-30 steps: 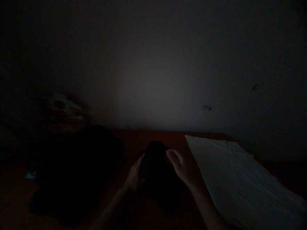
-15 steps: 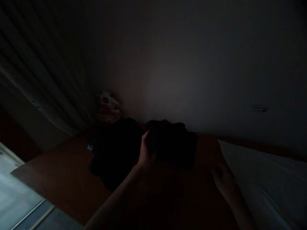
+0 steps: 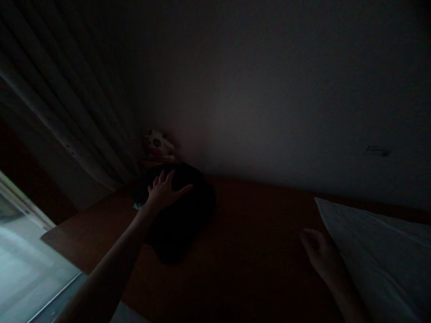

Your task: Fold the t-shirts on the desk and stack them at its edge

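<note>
A black, soft-looking heap, cloth-like [image 3: 188, 211], lies on the brown wooden table [image 3: 256, 251]. Its folds are lost in the dark. My left hand [image 3: 163, 193] rests on top of the heap, fingers and thumb spread, not gripping it. Over to the right, my right hand [image 3: 319, 253] is at the tabletop beside a pale cloth or sheet [image 3: 373, 242]. Its fingers are loosely curled in, and nothing shows in them.
A white and reddish figurine [image 3: 159, 143] stands behind the heap against the wall [image 3: 256, 89]. A long curtain [image 3: 74, 112] hangs at the left. Bright light falls on the floor [image 3: 30, 269] past the table's left edge. The room is very dim.
My left hand has let go of the black folded bundle and moved left onto the heap, fingers now spread. That bundle no longer lies separately at the heap's right. My right hand has barely moved.
</note>
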Available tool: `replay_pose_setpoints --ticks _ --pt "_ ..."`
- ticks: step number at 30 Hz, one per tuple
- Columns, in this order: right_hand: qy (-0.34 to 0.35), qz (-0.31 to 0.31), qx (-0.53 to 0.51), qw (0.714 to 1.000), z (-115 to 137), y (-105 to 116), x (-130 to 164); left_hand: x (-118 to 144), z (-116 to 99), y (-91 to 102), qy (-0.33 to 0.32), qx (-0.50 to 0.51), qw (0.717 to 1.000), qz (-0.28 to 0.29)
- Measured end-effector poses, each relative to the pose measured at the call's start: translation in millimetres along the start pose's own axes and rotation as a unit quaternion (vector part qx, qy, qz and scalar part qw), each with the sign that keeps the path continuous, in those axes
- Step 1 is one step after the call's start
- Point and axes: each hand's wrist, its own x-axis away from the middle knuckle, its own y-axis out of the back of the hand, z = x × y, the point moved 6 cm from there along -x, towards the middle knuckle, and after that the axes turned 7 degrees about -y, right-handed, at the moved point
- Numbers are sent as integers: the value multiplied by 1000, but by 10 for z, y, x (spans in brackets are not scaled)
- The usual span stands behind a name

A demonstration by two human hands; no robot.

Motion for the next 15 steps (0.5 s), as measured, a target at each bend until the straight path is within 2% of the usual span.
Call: replay_pose_setpoints --ticks 1,2,4,6,8,10,12,13,15 --pt "2 1 -2 1000 21 -1 17 77 75 -235 14 -23 999 41" --pt "3 2 -5 1000 51 2 37 138 142 -400 20 -49 998 45" --pt "5 0 -12 1000 129 20 81 192 251 -604 19 -71 997 38" --pt "8 -2 -19 1000 216 47 112 155 281 -676 7 -62 997 37" --pt "8 -14 -23 1000 287 87 123 92 167 -651 -3 -64 998 3" --pt "14 -18 -21 1000 346 108 128 124 -218 -669 -84 -45 995 -37" --pt "22 -23 -14 999 387 112 142 360 -818 -829 -226 15 974 -25" --pt "25 -28 -10 999 403 111 152 552 -1136 -958 -295 56 954 9" --pt "34 -39 3 999 426 117 166 967 -1651 -1242 -353 112 924 96"
